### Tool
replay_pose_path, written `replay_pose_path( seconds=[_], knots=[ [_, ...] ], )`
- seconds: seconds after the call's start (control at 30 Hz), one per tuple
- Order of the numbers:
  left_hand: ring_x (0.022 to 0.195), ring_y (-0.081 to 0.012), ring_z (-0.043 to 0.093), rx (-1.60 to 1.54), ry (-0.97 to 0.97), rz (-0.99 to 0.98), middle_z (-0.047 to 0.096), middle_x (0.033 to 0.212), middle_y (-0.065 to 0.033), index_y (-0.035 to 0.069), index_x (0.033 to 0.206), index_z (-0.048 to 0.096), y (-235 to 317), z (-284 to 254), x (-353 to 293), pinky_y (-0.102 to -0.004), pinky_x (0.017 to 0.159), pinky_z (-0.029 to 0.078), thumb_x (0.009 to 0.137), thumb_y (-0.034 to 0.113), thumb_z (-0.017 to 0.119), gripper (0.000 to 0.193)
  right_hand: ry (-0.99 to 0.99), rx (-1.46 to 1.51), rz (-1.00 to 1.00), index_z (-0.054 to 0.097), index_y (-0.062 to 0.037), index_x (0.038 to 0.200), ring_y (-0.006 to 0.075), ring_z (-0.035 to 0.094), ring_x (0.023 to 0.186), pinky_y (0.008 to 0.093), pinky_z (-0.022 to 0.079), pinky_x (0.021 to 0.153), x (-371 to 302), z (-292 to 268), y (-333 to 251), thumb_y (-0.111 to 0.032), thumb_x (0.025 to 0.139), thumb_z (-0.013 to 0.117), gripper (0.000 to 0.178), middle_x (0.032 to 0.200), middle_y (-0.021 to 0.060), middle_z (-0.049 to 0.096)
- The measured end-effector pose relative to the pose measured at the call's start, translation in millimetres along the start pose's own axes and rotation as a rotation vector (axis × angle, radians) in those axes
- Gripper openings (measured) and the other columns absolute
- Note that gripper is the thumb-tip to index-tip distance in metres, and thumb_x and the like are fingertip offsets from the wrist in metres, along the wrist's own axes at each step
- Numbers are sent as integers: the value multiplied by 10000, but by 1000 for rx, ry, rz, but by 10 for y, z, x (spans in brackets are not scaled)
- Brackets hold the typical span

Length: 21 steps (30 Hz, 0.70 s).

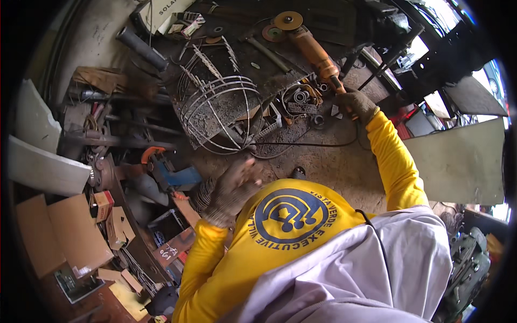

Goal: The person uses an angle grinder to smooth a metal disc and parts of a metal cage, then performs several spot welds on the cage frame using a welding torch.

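Note:
My right hand (358, 105), in a dark work glove, grips the rear handle of an orange angle grinder (312, 51). The grinder points away from me, and its round tan disc (288, 20) is at the far end, over the dark metal worktable (318, 24). A round cage of bent metal rods (219, 119) lies at the table's near left part, with ridged bars sticking out at its far side. My left hand (232, 191), also gloved, is just below the cage's near rim. Its fingers look loosely bent and apart, somewhat blurred, with nothing visible in them.
A hammer (269, 54) and a loose grinding disc (273, 33) lie on the table. Rings and small metal parts (301, 97) are heaped at its near right edge. A dark cord (318, 144) crosses below. Cardboard (81, 231) and a dark pipe (141, 49) are at left.

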<state>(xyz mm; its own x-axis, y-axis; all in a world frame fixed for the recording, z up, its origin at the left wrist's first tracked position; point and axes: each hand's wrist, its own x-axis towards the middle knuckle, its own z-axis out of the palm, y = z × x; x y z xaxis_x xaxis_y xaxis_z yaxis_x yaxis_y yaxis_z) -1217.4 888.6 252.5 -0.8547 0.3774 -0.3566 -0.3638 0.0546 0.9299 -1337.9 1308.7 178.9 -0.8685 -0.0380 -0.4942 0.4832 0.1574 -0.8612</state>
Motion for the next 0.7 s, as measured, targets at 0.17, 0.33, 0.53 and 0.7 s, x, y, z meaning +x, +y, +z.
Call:
replay_pose_path(
  seconds=[0.17, 0.33, 0.53, 0.7],
  knots=[
    [1083, -197, 611, 221, 219, -122, 620, 1173, -111, -31, 1347, 487, -557, -424, -481, -338, 932, 501, 896, 215, 732, 570, -105, 139, 67, 654, -66, 843, 121, 524, 479, 263, 399, 444, 360, -152, 12, -275, 866, 691, 213, 647, -3, 579],
    [985, -143, 655, 645, 279, -443, 686, 982, -61, -7, 1224, 552, -951, -570, -763, -302, 870, 521, 901, 139, 719, 392, -112, 367, 176, 660, -72, 922, 99, 523, 480, 224, 382, 432, 650, -183, -31, -242, 853, 717, 192, 668, -4, 585],
    [1064, -336, 621, 1340, 104, -131, 661, 1074, -169, 148, 1116, 681, -2487, -1102, -1219, -430, 885, 508, 913, 350, 616, 294, -95, 418, 145, 622, -56, 965, 72, 505, 450, 199, 406, 373, 1121, -458, 117, -159, 906, 650, 122, 665, -7, 571],
    [1007, -315, 643, 1376, 136, -24, 686, 1004, -118, 149, 962, 689, -3098, -1075, -1212, -416, 882, 506, 811, 258, 670, 187, -353, 519, 235, 597, -13, 1231, 70, 590, 527, 169, 474, 408, 1138, -601, 125, -251, 928, 671, 392, 790, 18, 644]
  ],
)
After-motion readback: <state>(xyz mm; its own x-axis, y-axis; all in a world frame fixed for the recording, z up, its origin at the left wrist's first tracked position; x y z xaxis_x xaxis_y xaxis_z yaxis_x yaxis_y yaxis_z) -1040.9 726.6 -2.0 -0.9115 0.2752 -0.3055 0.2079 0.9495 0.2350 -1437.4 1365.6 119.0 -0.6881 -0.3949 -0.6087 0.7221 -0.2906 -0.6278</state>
